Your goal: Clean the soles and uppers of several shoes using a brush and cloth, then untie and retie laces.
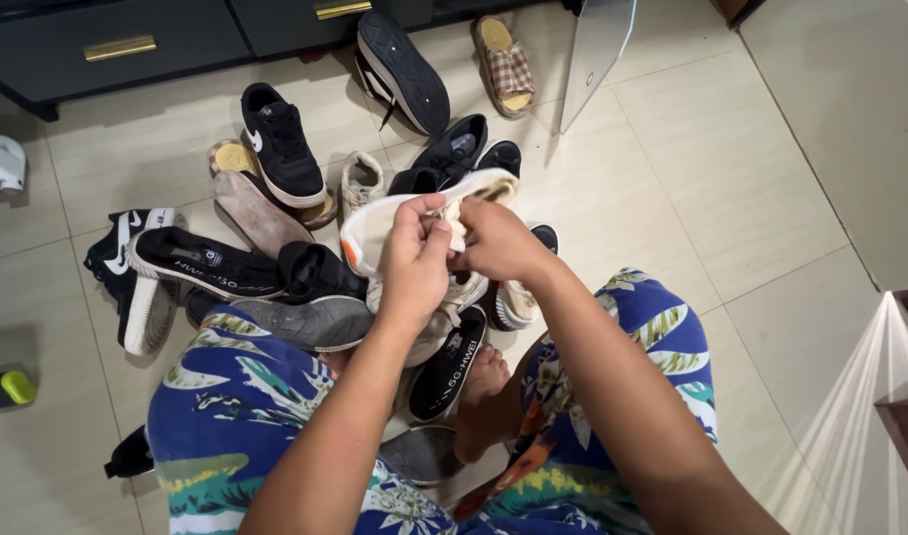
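A white sneaker with an orange heel patch (375,233) is held above a pile of shoes, its sole turned away from me. My left hand (415,260) grips its side and pinches the laces. My right hand (497,241) holds the lace end at the shoe's upper, touching my left fingers. Both forearms reach out from my lap, over blue flowered clothing (236,406). My bare foot (482,381) rests on the tile beneath.
Several shoes lie scattered on the beige tile floor: a black sneaker with a white sole (281,147), a black slip-on (208,266), an upturned dark sole (406,71), a plaid sandal (506,65). A dark cabinet with gold handles (120,48) stands behind them.
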